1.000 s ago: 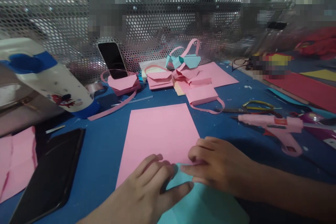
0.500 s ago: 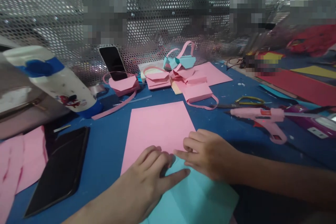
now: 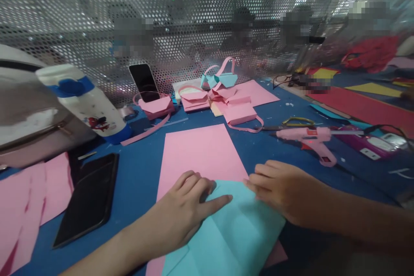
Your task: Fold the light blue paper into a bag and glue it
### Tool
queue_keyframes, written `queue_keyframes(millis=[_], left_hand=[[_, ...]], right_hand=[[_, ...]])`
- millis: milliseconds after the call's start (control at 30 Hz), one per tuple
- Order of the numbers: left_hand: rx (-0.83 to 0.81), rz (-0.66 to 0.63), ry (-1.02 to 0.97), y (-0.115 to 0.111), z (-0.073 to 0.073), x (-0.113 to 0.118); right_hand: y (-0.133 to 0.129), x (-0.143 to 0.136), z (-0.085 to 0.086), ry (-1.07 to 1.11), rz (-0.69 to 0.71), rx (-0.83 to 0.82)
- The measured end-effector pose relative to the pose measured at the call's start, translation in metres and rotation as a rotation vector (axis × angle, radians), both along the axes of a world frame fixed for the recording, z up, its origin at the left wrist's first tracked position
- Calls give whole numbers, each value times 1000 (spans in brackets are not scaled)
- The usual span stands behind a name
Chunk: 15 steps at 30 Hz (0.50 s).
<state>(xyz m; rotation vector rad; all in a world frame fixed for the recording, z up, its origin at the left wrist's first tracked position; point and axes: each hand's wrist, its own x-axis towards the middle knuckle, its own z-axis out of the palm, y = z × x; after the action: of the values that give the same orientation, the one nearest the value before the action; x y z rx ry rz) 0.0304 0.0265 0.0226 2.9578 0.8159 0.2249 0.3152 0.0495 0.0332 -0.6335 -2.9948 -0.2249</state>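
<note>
A creased light-blue paper (image 3: pixel 236 228) lies over a pink sheet (image 3: pixel 197 151) on the blue table. My left hand (image 3: pixel 190 207) rests on the blue paper's upper left part, thumb stretched across it and the other fingers curled at its edge. At the paper's upper right edge is my right hand (image 3: pixel 274 185), its fingers drawn together and pinching the edge; the fingertips are partly hidden. Small folded pink paper bags (image 3: pixel 241 112) and a light-blue one (image 3: pixel 223 79) stand behind the pink sheet.
A pink glue gun (image 3: pixel 312 136) and yellow-handled scissors (image 3: pixel 297 121) lie at the right. To the left are a black tablet (image 3: pixel 89 200), a white and blue bottle (image 3: pixel 87 103) and pink papers (image 3: pixel 51 189). A phone (image 3: pixel 144 79) leans on the perforated metal wall (image 3: pixel 190 8).
My right hand has moved right along the blue paper's edge, away from my left hand. More of the blue paper's top shows. The camera view has shifted slightly.
</note>
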Motion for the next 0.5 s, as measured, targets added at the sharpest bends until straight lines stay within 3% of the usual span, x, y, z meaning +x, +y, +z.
queue_keyframes(millis=[167,300,367,500], left_hand=[[-5,-25,16,-2,5,1],[-17,11,16,-7,11,3],[-74,108,-84,-11,13,-1],[-259,467,-379,-27,14,-24]], right_hand=[[9,-7,22,-4,-127,-226],[17,-27,25,111,-246,-333],[18,-37,23,128,-303,-397],[21,-43,24,95,-359,-587]])
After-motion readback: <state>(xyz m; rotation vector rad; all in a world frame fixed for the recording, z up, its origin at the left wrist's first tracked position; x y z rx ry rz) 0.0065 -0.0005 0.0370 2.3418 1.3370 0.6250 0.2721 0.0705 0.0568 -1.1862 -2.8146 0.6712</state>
